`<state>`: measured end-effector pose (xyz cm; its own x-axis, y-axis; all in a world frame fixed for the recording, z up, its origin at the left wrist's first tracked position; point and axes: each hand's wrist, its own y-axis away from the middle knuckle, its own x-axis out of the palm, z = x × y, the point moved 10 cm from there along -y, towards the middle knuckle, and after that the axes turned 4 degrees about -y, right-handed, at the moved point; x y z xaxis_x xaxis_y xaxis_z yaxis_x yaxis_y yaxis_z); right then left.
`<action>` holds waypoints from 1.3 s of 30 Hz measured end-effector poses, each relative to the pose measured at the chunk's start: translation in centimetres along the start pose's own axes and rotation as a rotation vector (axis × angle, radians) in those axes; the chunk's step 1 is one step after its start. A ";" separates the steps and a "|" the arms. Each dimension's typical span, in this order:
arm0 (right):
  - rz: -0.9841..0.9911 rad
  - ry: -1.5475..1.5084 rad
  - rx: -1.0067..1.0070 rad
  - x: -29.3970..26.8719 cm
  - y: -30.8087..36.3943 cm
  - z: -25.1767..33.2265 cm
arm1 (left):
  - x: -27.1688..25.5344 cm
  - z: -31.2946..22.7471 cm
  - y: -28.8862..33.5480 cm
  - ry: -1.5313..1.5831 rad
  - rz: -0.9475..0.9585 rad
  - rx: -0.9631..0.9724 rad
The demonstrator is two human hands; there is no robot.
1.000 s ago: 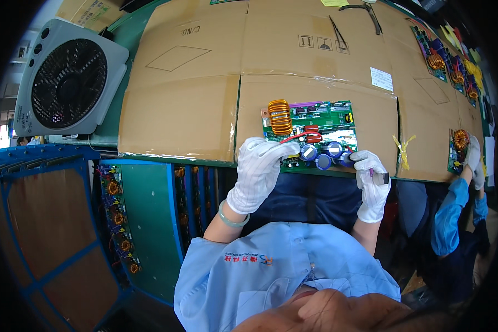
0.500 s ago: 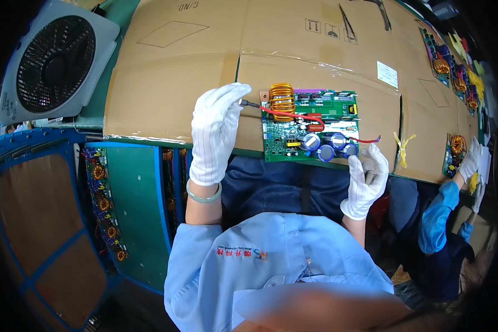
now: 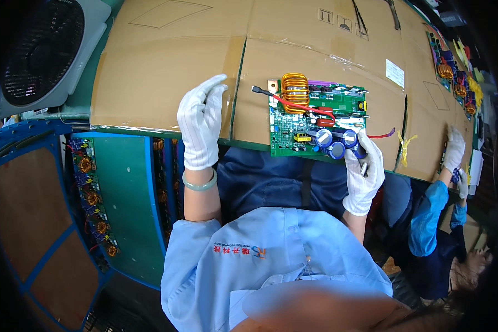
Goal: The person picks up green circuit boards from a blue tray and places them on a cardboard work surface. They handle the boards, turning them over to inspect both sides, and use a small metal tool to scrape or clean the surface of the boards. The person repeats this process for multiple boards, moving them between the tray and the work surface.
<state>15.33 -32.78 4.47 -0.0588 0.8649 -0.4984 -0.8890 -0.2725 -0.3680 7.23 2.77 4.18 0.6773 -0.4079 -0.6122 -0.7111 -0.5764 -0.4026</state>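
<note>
A green circuit board (image 3: pixel 337 102) lies near the front edge of the cardboard-covered table, crowded with parts. It carries a copper-wound coil (image 3: pixel 295 93) and several blue capacitors (image 3: pixel 336 149). Across it runs a red wire (image 3: pixel 299 105), its black-sleeved end sticking out past the left edge. My left hand (image 3: pixel 200 130), in a white striped glove, is raised left of the board, touching nothing, with fingers stretched and thumb apart. At the board's near right corner, my gloved right hand (image 3: pixel 365 174) grips the edge beside the capacitors; its exact fingertip contact is partly hidden.
A grey box fan (image 3: pixel 41 61) stands far left. More coil-bearing boards (image 3: pixel 97 196) sit in a blue-framed rack below. At right are a yellow tie (image 3: pixel 405 149), further boards (image 3: pixel 445 69) and a co-worker's gloved hand (image 3: pixel 455 148). Tweezers (image 3: pixel 359 19) lie at the back.
My left hand has let go of the red wire's end and moved left, away from the board. My right hand has closed in on the near right corner. The whole view has shifted slightly.
</note>
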 end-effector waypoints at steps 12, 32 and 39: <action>0.059 0.138 -0.089 0.3 -0.5 0.4 | 0.1 -1.8 0.5 -0.177 -0.040 0.152; 0.079 0.108 -0.008 -2.9 1.3 1.5 | 0.1 -1.8 0.7 -0.163 -0.061 0.171; 0.148 0.106 0.061 -3.7 3.2 -0.6 | 0.2 -2.0 0.8 -0.185 -0.058 0.213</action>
<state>12.93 -37.13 4.67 -0.1456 0.7675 -0.6243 -0.9002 -0.3646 -0.2383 7.17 0.81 5.16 0.6858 -0.2314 -0.6900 -0.7092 -0.4256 -0.5621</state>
